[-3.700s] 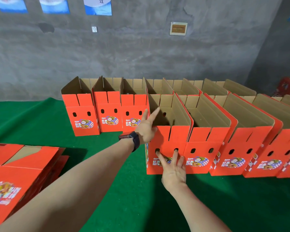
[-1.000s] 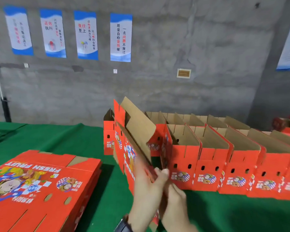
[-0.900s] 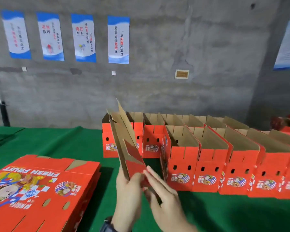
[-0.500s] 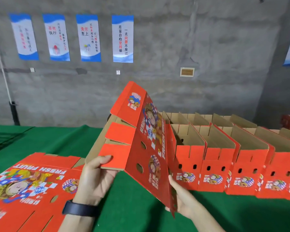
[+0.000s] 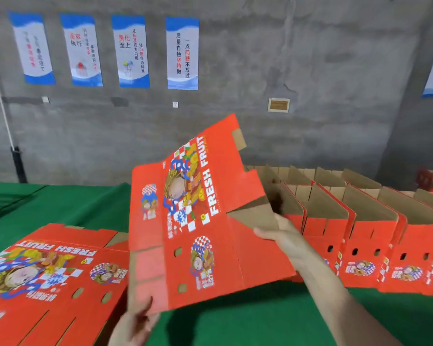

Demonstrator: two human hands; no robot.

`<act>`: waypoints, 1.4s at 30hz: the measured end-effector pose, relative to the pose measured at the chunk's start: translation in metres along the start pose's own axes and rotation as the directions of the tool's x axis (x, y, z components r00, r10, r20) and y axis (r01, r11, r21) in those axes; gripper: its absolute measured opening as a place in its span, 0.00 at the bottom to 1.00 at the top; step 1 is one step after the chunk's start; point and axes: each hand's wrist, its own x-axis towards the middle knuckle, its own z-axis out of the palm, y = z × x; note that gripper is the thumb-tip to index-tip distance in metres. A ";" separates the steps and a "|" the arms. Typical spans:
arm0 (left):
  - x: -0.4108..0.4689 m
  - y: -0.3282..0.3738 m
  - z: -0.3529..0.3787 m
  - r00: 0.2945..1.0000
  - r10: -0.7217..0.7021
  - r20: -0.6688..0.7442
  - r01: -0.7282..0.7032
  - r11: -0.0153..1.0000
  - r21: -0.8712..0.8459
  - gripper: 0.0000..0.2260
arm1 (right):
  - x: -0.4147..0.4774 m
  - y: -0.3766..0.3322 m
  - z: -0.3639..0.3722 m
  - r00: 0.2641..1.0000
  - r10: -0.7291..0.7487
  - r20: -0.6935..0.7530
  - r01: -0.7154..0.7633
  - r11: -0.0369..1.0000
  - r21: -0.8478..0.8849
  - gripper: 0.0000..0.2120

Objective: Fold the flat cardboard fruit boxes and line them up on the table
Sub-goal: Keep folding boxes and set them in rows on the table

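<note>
My left hand sat at the bottom of the view. It gripped the lower left corner of the flat box, with one digit lapped over the printed face. Blur hid the finer lie of the fingers. My right hand held the same box at its right side. The thumb lay on the red face and the fingers were curled behind a brown flap that stood open there.

The flat box hung between the two hands, clear of the tabletop. It was tilted, with its printed face towards me and the words FRESH FRUIT running up it. Its top corner rose in front of the grey wall.

The lower left edge crossed the right edge of the stack of flat boxes in view. I could not tell whether they touched. The lower right corner stood in front of the nearest of the row of folded boxes, and contact there was likewise unclear.

The stack lay to my left. The row ran off to my right with the boxes upright, tops open and set side by side. A second row stood just behind it.

Bare green cloth showed in a strip under the held box, more widely below my right forearm, and behind the stack on the far left.

Four posters and a small plaque hung on the wall.
</note>
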 end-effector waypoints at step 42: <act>-0.023 0.067 0.125 0.541 0.807 0.237 -0.678 0.252 0.691 0.19 | -0.015 0.001 -0.006 0.981 -0.144 -0.129 -0.008 0.635 -0.773 0.15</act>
